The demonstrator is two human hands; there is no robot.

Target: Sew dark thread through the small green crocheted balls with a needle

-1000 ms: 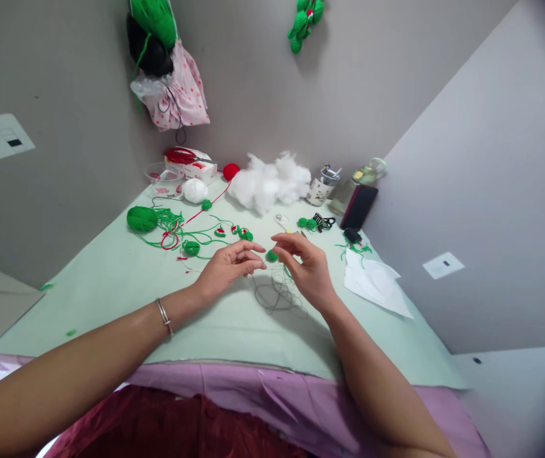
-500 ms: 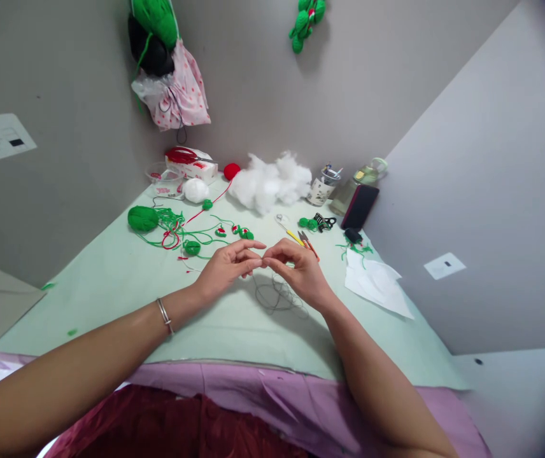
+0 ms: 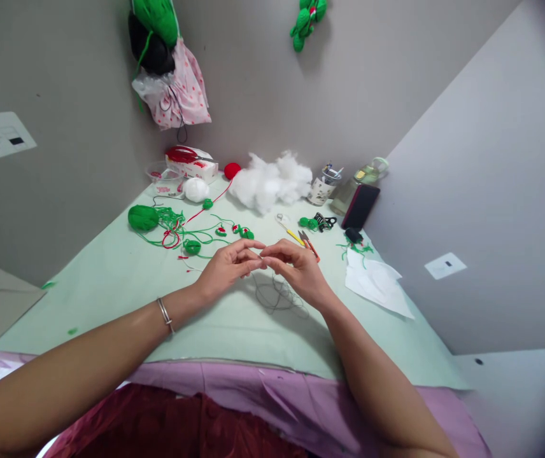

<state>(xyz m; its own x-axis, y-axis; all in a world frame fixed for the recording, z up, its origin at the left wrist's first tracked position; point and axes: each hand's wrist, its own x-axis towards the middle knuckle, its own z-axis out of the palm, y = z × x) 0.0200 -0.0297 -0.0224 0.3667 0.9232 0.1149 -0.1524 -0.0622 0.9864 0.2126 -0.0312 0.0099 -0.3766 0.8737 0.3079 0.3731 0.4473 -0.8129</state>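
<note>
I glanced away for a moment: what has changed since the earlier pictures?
The right hand has moved left, bringing its fingertips up to those of the left hand; anything pinched is too small to tell. The orange-handled snips now show more fully. The left hand, dark thread and white stuffing stayed put.

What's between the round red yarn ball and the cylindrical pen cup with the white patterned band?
Head view: a fluffy white fibre heap fills most of the stretch from yarn ball to pen cup.
</note>
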